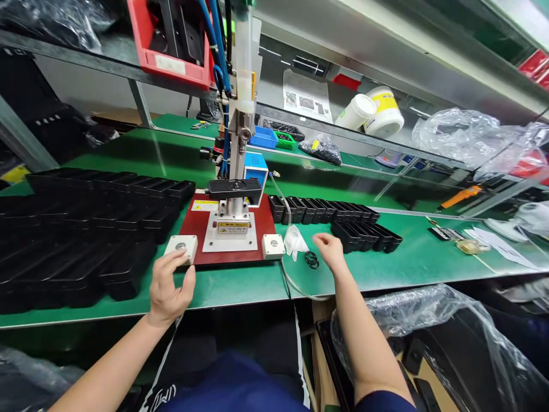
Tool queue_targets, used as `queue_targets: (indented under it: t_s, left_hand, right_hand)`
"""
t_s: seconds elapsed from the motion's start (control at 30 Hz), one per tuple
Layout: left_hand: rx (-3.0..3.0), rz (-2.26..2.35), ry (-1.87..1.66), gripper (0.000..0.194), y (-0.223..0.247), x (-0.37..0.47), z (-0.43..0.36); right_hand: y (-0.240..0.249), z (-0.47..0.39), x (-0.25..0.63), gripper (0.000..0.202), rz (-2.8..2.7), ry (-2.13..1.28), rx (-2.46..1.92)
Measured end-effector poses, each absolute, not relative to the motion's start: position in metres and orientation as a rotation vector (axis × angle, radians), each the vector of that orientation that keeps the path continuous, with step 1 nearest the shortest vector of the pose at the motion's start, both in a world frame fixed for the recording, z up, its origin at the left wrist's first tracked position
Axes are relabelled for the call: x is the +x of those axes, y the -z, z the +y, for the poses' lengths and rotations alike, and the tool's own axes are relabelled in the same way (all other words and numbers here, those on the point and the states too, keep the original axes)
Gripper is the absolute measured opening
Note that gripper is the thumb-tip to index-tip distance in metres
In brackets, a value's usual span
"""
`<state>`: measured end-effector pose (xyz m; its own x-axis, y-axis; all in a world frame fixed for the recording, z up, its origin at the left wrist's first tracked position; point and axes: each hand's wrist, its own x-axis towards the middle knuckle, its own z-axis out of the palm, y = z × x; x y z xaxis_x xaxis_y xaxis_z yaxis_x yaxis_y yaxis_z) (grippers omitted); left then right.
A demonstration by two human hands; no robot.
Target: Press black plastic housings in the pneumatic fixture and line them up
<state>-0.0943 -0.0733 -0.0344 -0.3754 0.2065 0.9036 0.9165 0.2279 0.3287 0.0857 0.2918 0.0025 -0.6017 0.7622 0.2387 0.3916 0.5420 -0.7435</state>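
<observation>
My left hand (171, 283) is open at the front left corner of the red base plate (214, 257), its fingertips at the white button box (185, 246) and thumb spread apart. Above the green bench my right hand (330, 250) has its fingers curled together, and what they hold, if anything, is hidden. Just left of it lie black rings (311, 260) and a white cloth (295, 242). Between my hands stands the press (237, 154), with a black part (234, 189) across it. A second button box (273, 246) sits on the plate's right corner.
Rows of black trays (86, 229) fill the bench's left side. Smaller black boxes (321, 210) stand in rows right of the press. A clear tube (300, 292) curves over the front edge. A plastic-covered box (454, 337) is below right. An orange tool (461, 197) hangs behind.
</observation>
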Motion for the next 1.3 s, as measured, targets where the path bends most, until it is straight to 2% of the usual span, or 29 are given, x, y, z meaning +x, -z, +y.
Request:
queue_targets:
  t_s: [0.13,0.33,0.47,0.57,0.77,0.87,1.03,1.3]
  left_hand:
    - [-1.029,-1.860,1.089,0.032,0.065,-0.091,-0.081]
    - [-1.012,-1.883,1.082,0.024,0.062,-0.096,-0.079]
    - [-1.010,-1.860,1.099,0.024,0.062,-0.094,-0.081]
    - [-1.016,-1.853,1.129,0.024,0.062,-0.093,-0.081]
    - [-0.998,-1.900,1.172,0.024,0.061,-0.092,-0.081]
    - [-0.964,-1.951,1.185,0.021,0.063,-0.092,-0.082]
    - [-0.967,-1.925,1.187,0.023,0.065,-0.093,-0.081]
    - [-0.981,-1.871,1.169,0.023,0.063,-0.093,-0.080]
  right_hand:
    - [0.030,0.284,0.110,0.011,-2.476,-0.694,-1.070]
    - [0.035,0.266,0.109,0.016,-2.535,-0.341,-1.155]
    - [0.013,0.269,0.116,0.021,-2.456,-0.189,-1.127]
    - [-0.023,0.257,0.102,0.026,-2.361,-0.120,-0.984]
    - [-0.112,0.183,0.017,0.017,-2.111,-0.168,-0.087]
    - [-0.136,0.156,-0.026,0.017,-2.135,-0.089,0.151]
    - [-0.137,0.153,-0.065,0.017,-2.342,0.166,0.192]
    - [-0.118,0.149,-0.073,0.027,-2.341,0.187,0.104]
